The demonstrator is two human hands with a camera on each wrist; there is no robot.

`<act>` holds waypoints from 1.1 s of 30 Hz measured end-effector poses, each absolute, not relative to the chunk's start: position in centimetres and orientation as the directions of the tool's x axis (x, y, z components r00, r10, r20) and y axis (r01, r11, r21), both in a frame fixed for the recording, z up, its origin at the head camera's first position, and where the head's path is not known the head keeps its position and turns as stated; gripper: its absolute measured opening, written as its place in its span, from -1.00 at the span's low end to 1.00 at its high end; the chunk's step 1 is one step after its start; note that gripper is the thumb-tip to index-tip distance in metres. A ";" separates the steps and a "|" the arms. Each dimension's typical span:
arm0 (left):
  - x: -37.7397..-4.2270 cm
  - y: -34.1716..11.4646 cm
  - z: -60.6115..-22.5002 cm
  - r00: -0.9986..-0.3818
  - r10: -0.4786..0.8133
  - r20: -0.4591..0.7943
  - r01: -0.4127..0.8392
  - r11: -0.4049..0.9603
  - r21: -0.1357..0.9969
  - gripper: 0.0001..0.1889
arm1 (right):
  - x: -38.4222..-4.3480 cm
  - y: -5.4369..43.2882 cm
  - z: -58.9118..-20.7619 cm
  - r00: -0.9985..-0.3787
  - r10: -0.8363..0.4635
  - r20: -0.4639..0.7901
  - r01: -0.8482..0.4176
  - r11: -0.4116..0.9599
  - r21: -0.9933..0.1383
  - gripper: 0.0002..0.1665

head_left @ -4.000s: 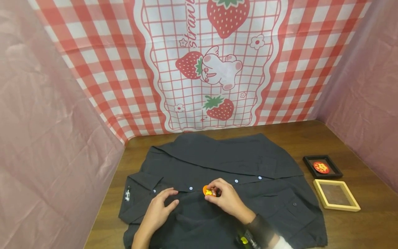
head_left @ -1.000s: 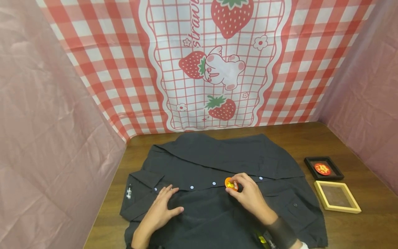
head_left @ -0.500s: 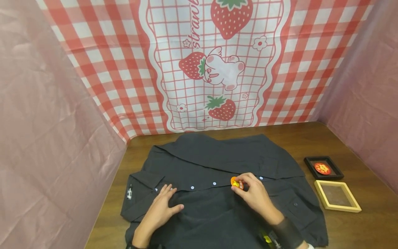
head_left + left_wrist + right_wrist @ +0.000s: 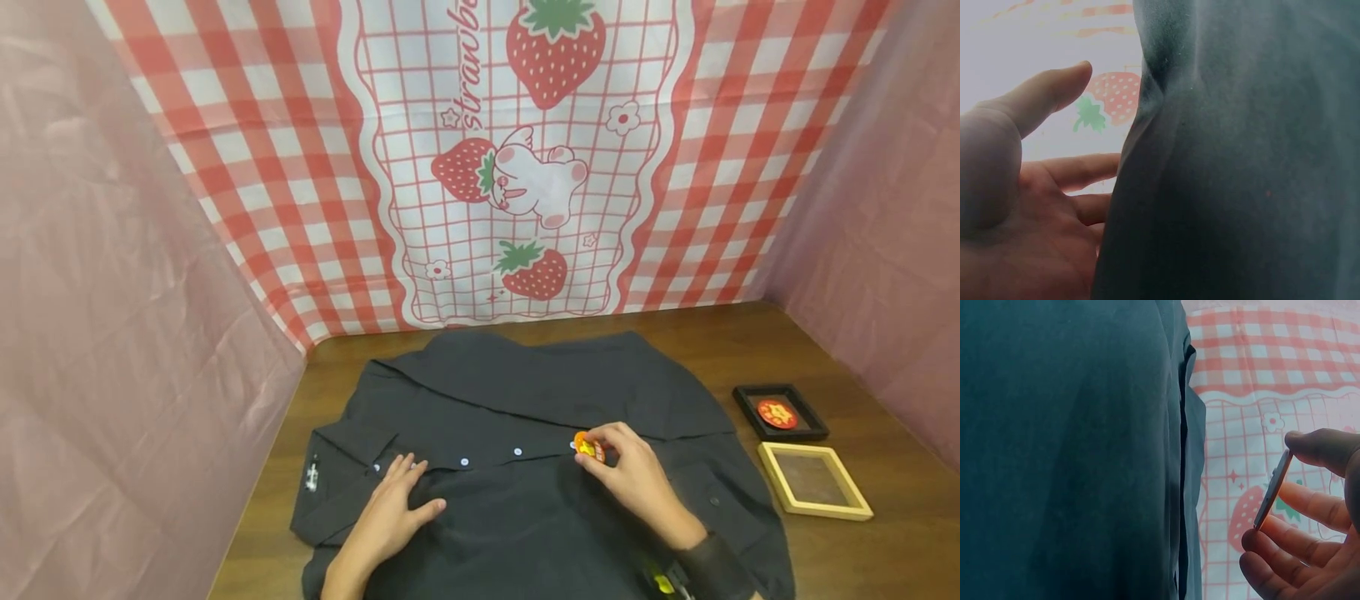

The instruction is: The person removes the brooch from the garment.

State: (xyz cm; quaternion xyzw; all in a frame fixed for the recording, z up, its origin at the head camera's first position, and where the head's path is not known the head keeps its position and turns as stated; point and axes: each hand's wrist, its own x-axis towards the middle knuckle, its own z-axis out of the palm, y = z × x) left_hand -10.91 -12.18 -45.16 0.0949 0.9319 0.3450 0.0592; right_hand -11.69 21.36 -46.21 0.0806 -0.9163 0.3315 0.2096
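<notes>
A dark button-up shirt (image 4: 517,525) lies spread on the table, its collar (image 4: 348,446) to the left and a row of pale buttons (image 4: 517,452) along its front. Between thumb and fingertips my right hand (image 4: 637,483) pinches a round orange badge (image 4: 585,444) with a yellow figure, over the button placket and beside one button. Seen nearly edge-on in the right wrist view, the badge (image 4: 1272,490) is thin, with a small fitting on its back. My left hand (image 4: 386,517) rests on the shirt near the collar, fingers extended and thumb spread.
To the right of the shirt, a black frame (image 4: 813,429) holds a round red badge (image 4: 777,414). In front of it lies a pale wooden frame (image 4: 825,510) with a clear pane. A checked strawberry cloth (image 4: 300,192) hangs behind; pink cloth (image 4: 127,350) walls both sides.
Over these seconds my right hand carries the badge rightward along the button row. The left hand flattens onto the shirt near the collar, then stays about there. The head view tilts slightly.
</notes>
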 end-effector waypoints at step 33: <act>-11.1 -12.5 -45.3 -0.975 0.218 -0.034 0.143 0.740 0.658 -0.34 | -11.6 24.7 -45.5 -0.915 0.060 0.399 -0.195 0.800 -0.567 -0.67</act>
